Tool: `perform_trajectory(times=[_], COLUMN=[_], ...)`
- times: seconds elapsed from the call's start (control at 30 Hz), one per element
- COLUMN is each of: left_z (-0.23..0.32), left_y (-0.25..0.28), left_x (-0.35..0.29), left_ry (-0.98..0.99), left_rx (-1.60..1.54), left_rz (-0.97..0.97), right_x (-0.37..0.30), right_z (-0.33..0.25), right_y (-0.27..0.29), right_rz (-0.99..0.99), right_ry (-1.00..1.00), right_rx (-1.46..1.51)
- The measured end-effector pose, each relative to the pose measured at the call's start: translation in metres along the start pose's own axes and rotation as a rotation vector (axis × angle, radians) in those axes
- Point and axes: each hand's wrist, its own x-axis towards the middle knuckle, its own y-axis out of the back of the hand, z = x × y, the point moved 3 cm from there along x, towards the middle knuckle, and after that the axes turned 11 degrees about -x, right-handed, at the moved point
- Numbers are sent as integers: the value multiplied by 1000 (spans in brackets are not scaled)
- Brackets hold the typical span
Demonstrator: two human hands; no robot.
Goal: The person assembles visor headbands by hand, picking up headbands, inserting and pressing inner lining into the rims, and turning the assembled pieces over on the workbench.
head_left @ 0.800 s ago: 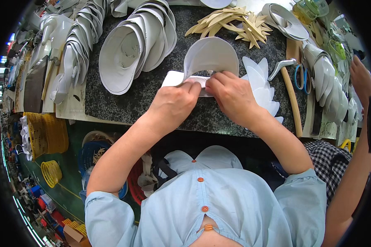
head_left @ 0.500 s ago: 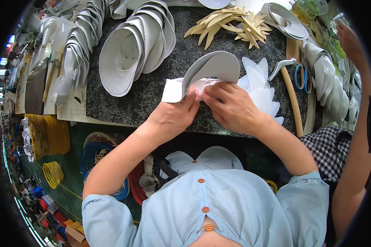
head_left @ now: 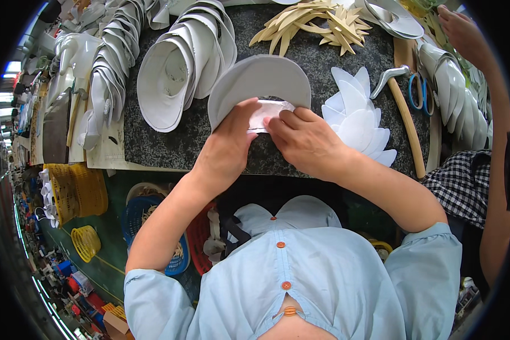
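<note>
In front of me a white shoe upper (head_left: 260, 79) stands with its broad curved side away from me and its pinkish-white inner lining toward me. My left hand (head_left: 230, 136) grips its left side, thumb low against the lining and fingers along the outer piece. My right hand (head_left: 305, 135) pinches the lining's right edge between thumb and fingertips. A fan of translucent white curved pieces (head_left: 360, 116) lies just right of my right hand. To the left rests a nested stack of white shoe uppers (head_left: 163, 85).
Beige crescent pieces (head_left: 311, 25) heap at the back of the dark speckled worktop (head_left: 158, 150). At right lie a wooden-handled hammer (head_left: 407, 127) and blue-handled scissors (head_left: 418, 93). Another person's arm (head_left: 473, 42) reaches in at far right. Yellow baskets (head_left: 85, 192) stand on the left floor.
The upper has turned so its broad curved face shows and has moved left. My left hand has shifted left and up its side; my right hand still pinches the lining.
</note>
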Motion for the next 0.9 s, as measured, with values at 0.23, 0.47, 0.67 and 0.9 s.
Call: perform_trajectory(times=[0.23,0.47,0.67,0.9], left_z=[12,-6,-12,-21], left_y=[-9,-6,-6,9], left_x=[-9,-15,-22,-25], left_ry=[-282,-295,-426,-403], left_rx=[774,739,697,427], left_rz=[-126,-138,-8,67], right_x=[13,15,19,18], right_z=[-5,-4,-9,2], right_y=[-6,0,-7,-13], right_rz=[-102,-267,-75,-169], right_ry=[-23,-58,-2,-18], right_rx=[-25,-25,105,187])
